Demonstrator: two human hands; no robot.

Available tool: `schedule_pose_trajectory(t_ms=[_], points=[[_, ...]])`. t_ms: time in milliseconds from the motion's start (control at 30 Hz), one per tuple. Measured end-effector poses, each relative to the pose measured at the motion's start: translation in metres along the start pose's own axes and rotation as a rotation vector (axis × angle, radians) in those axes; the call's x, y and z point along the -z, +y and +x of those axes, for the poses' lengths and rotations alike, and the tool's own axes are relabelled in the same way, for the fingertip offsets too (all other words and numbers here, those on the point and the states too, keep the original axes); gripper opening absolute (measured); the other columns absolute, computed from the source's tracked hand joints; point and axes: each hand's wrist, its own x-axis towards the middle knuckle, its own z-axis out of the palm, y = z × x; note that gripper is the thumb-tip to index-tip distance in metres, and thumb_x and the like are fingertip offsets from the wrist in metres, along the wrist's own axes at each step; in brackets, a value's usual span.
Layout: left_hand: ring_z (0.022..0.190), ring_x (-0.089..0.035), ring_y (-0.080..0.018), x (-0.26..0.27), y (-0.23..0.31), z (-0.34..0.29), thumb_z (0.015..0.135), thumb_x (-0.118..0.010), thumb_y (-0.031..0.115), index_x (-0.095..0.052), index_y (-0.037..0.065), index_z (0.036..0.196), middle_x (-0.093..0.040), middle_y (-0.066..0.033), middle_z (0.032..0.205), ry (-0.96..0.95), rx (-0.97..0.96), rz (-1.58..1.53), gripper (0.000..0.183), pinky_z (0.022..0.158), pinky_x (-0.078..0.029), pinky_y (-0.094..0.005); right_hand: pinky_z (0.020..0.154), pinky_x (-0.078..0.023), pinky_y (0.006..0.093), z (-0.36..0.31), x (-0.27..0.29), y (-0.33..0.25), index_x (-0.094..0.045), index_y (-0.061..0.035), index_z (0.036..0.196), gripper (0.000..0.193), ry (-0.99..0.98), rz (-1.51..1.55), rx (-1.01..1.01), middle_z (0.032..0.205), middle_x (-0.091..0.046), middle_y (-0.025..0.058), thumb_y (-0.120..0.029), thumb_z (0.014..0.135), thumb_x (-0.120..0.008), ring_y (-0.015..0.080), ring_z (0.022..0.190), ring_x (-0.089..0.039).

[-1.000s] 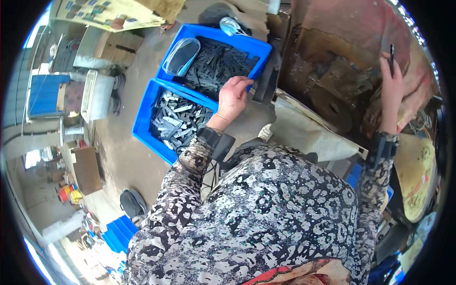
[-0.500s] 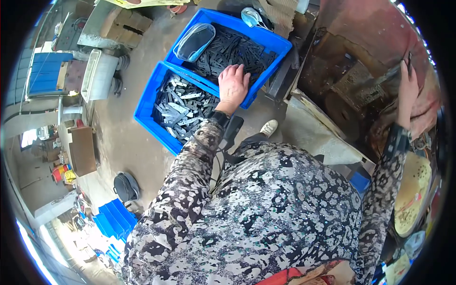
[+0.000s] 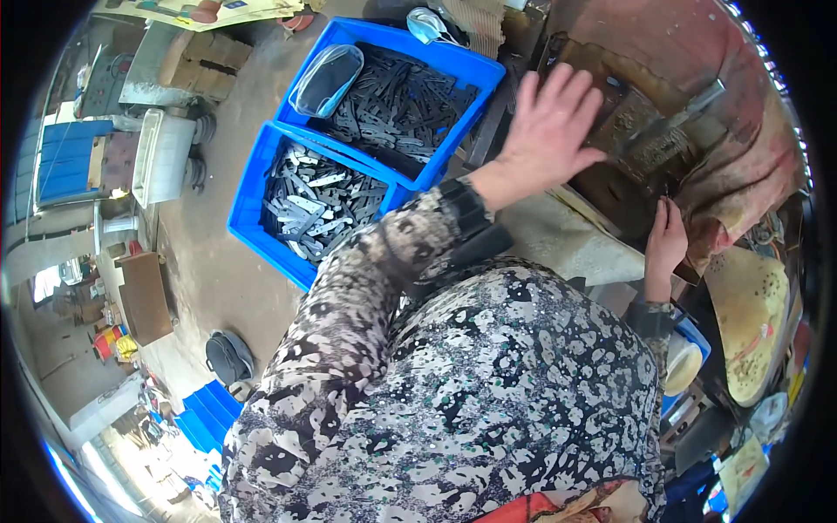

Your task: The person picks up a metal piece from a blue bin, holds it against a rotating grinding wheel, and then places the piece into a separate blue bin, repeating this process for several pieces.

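Bare hands at the stained recess, strip bins to the left

Far left, a white tub [image 3: 166, 161]; nearer, a black bag [image 3: 229, 357] on the floor. Next, the near blue bin [image 3: 248, 207] holds mixed strips [image 3: 305, 205], pale and dark, in a loose heap. The far blue bin [image 3: 484, 73], just beyond and to the right, holds dark strips [image 3: 392, 100]; a clear pouch [image 3: 328, 80] lies over its left side, a face mask [image 3: 425, 26] at its far rim. Left hand [image 3: 549, 131]: fingers spread wide, nothing in grasp, over the left edge of the brown recess [image 3: 621, 202]; contact cannot be told. A blurred grey rod [image 3: 689, 112] crosses the recess. Right hand [image 3: 667, 240]: fingers bent together at its near right side; grip on anything cannot be told
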Motion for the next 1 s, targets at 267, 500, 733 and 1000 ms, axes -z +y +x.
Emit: schedule_pose_trajectory(t_ms=[267,500,733,1000], points=[[0.138,-0.024,-0.0356,-0.040,0.002,-0.010,0.080,-0.059,0.055,-0.046,-0.001,0.133,-0.038,-0.0181,0.142,-0.134,-0.063,-0.007,0.078,0.112,-0.017,-0.0533,0.074,-0.049,0.0343,-0.008,-0.007,-0.006,-0.063,-0.0052,0.110,0.030,0.020,0.028,-0.019,0.095,-0.066,0.0177,-0.029,0.097,-0.052,0.0315,0.085,-0.065],[0.139,-0.024,-0.0330,-0.037,-0.002,-0.023,0.082,-0.055,0.058,-0.045,0.000,0.134,-0.037,-0.0170,0.144,-0.154,-0.028,0.030,0.078,0.112,-0.018,-0.0514,0.067,-0.047,0.0357,-0.006,-0.014,-0.011,-0.063,-0.0052,0.107,0.028,-0.004,0.128,-0.040,0.084,-0.063,0.0210,-0.029,0.096,-0.053,0.0312,0.072,-0.061],[0.139,-0.024,-0.0305,-0.033,-0.005,-0.037,0.081,-0.052,0.063,-0.046,0.001,0.134,-0.038,-0.0160,0.144,-0.199,-0.078,0.071,0.082,0.113,-0.016,-0.0507,0.065,-0.047,0.0342,-0.007,-0.018,-0.012,-0.063,-0.0042,0.106,0.028,-0.021,0.138,-0.036,0.080,-0.062,0.0199,-0.029,0.096,-0.054,0.0278,0.067,-0.058],[0.139,-0.025,-0.0293,-0.033,-0.009,-0.052,0.081,-0.052,0.063,-0.044,0.000,0.135,-0.039,-0.0149,0.144,-0.215,-0.074,0.107,0.084,0.113,-0.019,-0.0482,0.065,-0.046,0.0339,-0.004,-0.026,-0.009,-0.062,-0.0052,0.110,0.031,-0.047,0.164,-0.027,0.081,-0.063,0.0184,-0.031,0.097,-0.052,0.0270,0.066,-0.057]])
